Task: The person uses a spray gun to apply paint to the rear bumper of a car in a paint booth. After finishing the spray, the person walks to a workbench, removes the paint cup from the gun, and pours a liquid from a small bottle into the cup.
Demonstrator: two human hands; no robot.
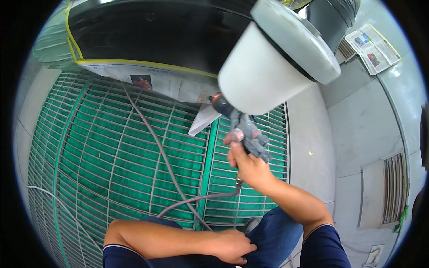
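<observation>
My right hand [248,165] grips a grey spray gun [243,134] with a large white cup and grey lid [266,73] on top, held up close to a glossy black panel [156,31]. A hose [214,195] runs from the gun's handle down over the floor. The panel is edged with yellow tape and newspaper masking [156,85], partly behind the cup. My left hand [232,245] rests low over my jeans, fingers curled; what they hold, if anything, is hidden.
A floor grate [107,147] over green matting spans the area below. Green sheeting [56,47] covers the upper left. At right are a pale wall [351,125], a louvered vent [393,187] and newspaper sheets [371,49]. A thin white hose [62,203] crosses the grate at left.
</observation>
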